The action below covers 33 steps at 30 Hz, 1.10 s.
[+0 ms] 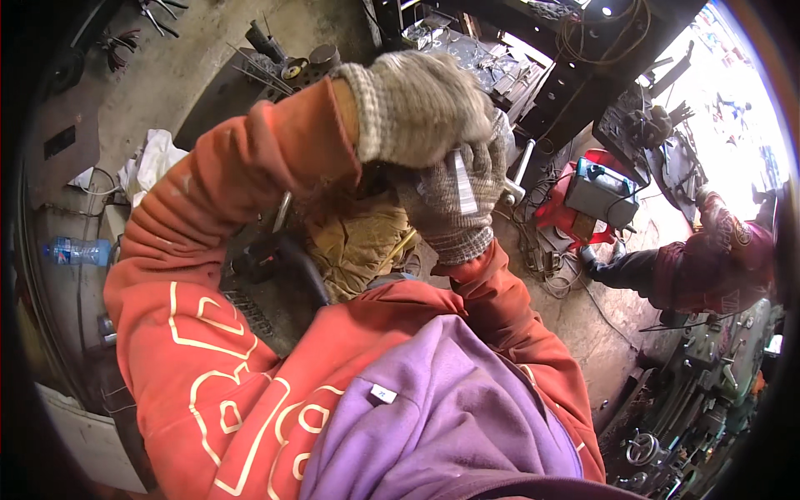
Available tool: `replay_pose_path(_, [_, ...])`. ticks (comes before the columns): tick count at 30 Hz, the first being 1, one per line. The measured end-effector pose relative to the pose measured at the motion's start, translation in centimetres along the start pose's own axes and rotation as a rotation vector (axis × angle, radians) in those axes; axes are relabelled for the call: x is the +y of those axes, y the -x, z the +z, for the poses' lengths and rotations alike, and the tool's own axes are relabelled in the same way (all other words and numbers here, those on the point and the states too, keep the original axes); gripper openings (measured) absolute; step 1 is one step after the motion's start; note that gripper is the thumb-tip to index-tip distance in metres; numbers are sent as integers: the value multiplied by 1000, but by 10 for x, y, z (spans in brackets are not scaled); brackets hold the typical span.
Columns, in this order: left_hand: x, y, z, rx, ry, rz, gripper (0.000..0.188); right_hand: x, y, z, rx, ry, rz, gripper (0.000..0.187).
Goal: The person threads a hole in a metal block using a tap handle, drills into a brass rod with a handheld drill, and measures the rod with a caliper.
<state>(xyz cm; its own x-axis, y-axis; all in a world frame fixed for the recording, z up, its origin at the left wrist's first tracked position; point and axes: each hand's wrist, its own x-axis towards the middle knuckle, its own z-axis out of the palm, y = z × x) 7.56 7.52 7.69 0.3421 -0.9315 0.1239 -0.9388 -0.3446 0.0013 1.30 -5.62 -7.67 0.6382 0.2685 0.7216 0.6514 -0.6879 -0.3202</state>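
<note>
Both hands wear grey knitted work gloves and are raised together in front of my chest. My left hand (429, 108) is on top, its fingers curled and pressed together; what they hold, if anything, is hidden. Just below and partly covered by it is my right hand (458, 196), closed, with its grip also hidden. A pale, narrow striped strip (464, 182) shows against the right glove; whether it is held or lies on the glove I cannot make out. Beside the right hand stands a metal bar handle (524, 171). Under the hands lies a yellowish-brown crumpled cloth (362, 242).
A red-and-grey machine (600, 196) with cables stands right. Another person (708, 258) in dark red is at far right, near a green lathe-like machine (700, 400). Pliers (121, 46), a plastic bottle (79, 251) and a white cloth (152, 162) lie left. Rods and cans (323, 57) stand behind.
</note>
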Motion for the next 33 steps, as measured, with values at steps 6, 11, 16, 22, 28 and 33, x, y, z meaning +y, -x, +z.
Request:
replay_pose_path(6, [-30, 14, 12, -112, -185, -205, 33, 4, -1, -5, 83, 124, -22, 54])
replay_pose_path(11, [-17, 2, 15, 153, -440, 74, 38, 4, -2, -2, 42, 97, -11, 56])
replay_pose_path(16, [-11, -16, 9, -65, -445, 303, 39, 2, 3, 0, 12, 110, 36, 58])
replay_pose_path(22, [-35, -27, 10, -141, -415, 236, 27, 7, 9, 6, 140, 168, -35, 64])
replay_pose_path(28, [-19, -31, -43, -731, 69, -397, 56, 6, 9, 10, 187, 52, 8, 59])
replay_pose_path(33, [-21, -4, -42, -346, 873, -513, 26, 12, 16, 18, 202, 86, 23, 49])
